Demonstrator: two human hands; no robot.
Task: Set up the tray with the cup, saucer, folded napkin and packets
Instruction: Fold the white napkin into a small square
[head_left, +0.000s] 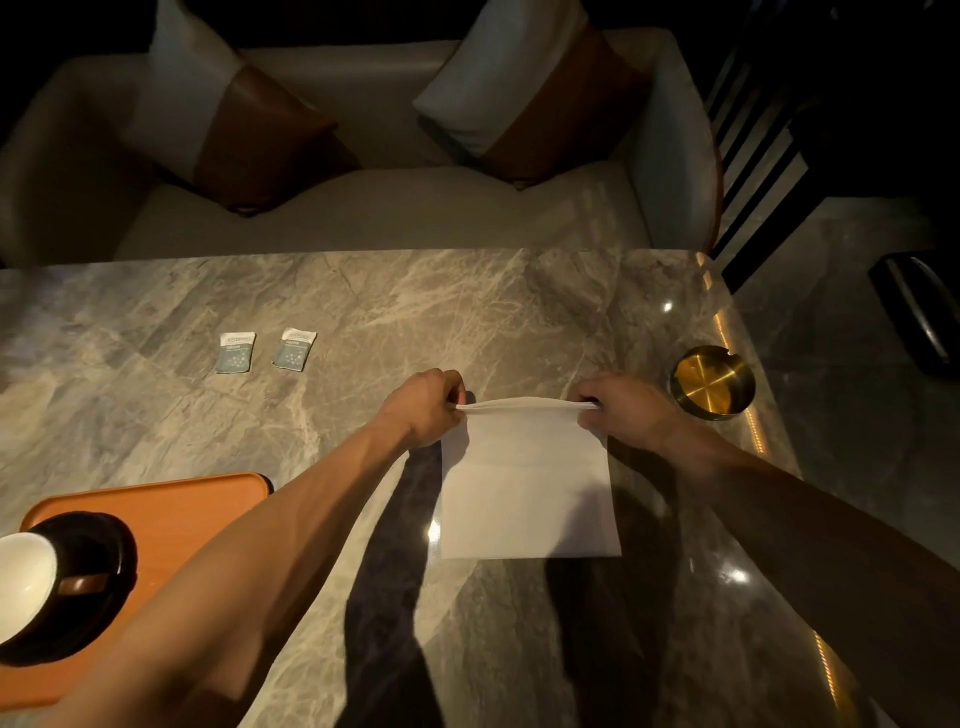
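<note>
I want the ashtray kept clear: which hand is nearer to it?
Right. The right hand pinches the napkin just beside the brass ashtray; the left hand is across the napkin.

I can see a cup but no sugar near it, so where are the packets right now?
In the head view the two packets lie side by side on the marble table, left of centre, beyond the orange tray and not on it.

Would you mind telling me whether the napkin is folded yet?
Partly: both hands pinch the napkin's far edge, lifted as if mid-fold; the rest lies flat on the table.
</note>
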